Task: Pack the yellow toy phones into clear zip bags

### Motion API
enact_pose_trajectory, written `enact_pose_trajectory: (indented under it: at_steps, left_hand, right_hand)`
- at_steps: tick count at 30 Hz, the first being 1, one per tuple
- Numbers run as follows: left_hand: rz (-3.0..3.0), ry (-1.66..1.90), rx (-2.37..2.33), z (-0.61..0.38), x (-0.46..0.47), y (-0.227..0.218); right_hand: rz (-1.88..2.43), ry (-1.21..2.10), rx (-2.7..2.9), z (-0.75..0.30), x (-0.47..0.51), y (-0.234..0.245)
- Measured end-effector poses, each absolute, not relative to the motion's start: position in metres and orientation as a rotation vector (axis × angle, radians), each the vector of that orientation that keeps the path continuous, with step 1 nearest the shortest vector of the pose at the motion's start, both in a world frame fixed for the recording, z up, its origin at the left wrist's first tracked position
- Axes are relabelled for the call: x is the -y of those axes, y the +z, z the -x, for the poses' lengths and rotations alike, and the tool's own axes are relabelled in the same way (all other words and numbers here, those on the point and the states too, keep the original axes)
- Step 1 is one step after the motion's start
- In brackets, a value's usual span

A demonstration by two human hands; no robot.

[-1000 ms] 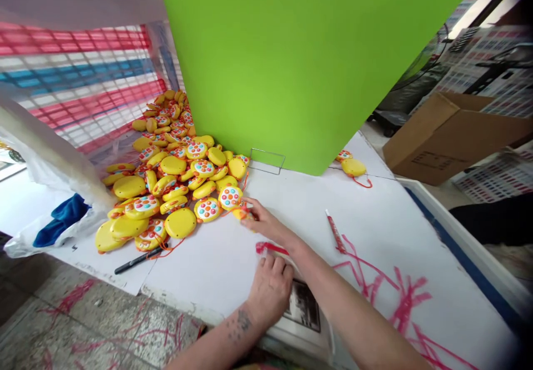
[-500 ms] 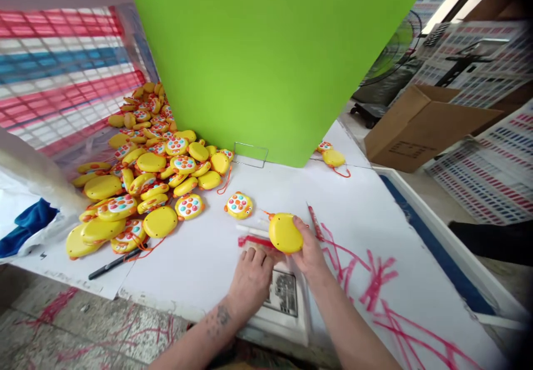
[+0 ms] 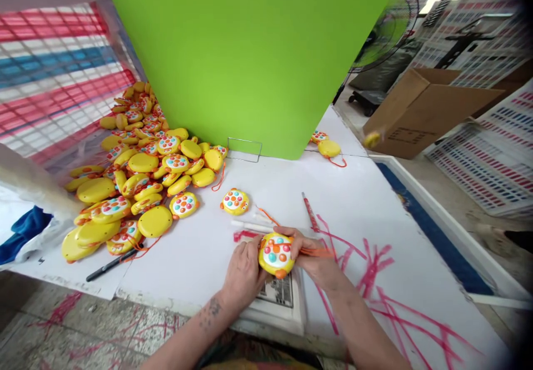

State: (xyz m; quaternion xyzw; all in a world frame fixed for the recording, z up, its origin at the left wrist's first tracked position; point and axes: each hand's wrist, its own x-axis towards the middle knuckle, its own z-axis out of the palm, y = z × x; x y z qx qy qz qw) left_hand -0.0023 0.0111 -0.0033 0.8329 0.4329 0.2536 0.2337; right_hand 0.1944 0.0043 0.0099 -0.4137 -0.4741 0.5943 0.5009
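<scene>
Between my hands is a yellow turtle-shaped toy (image 3: 275,254), its white face with coloured round buttons turned up. My left hand (image 3: 242,269) grips its left edge. The fingers of my right hand (image 3: 313,258) close on its right edge, and an orange cord (image 3: 317,252) lies across them. Under the toy lies a white printed pad or bag (image 3: 287,317), with a red strip partly hidden by my left hand. A similar toy (image 3: 234,201) rests face up just beyond my hands. A red-and-white pen (image 3: 308,212) lies beyond my right hand.
Many more yellow toys (image 3: 144,163) are heaped at the left, with a black marker (image 3: 112,263) before them. A tall green panel (image 3: 250,64) stands behind. Two toys lie at its right edge. A blurred yellow object (image 3: 372,139) appears before a cardboard box (image 3: 428,114).
My right hand has turned the toy from its plain yellow back to its button side and brought it nearer. My left hand has left the red strip and taken hold of the toy.
</scene>
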Motion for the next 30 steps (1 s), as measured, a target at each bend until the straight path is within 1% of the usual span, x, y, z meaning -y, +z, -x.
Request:
enact_pose_trajectory:
  at_steps: [6,11,16,19,22,24,27,30]
  left_hand:
    - [-2.267,0.709,-1.17,0.003,-0.011,-0.008]
    - [-2.241,0.735,-1.18,0.005,-0.011,-0.01]
    - [-2.218,0.751,-1.197,0.004,-0.011,-0.013]
    - [-2.186,0.744,-1.262,0.002,-0.014,-0.009]
    - [-2.134,0.664,-1.27,-0.001,-0.019,0.002]
    - [-1.946,0.628,-1.202,-0.002,-0.022,0.011]
    - [-1.43,0.608,-0.886,-0.001,-0.022,0.024]
    - [-0.973,0.685,-0.655,-0.004,-0.018,0.033]
  right_hand:
    - [0.942,1.402,1.232,-0.196,0.006,-0.001]
    - [1.027,1.299,1.434,-0.19,0.01,0.0]
    - [1.105,1.086,1.672,-0.189,0.009,0.005]
    - [1.175,0.909,1.662,-0.195,0.005,0.005]
    - [1.258,0.724,1.656,-0.204,0.002,0.004]
    - [1.24,0.632,1.714,-0.207,0.002,0.004]
    - [1.221,0.486,1.758,-0.203,0.007,0.008]
    - [1.234,0.323,1.781,-0.189,0.015,0.013]
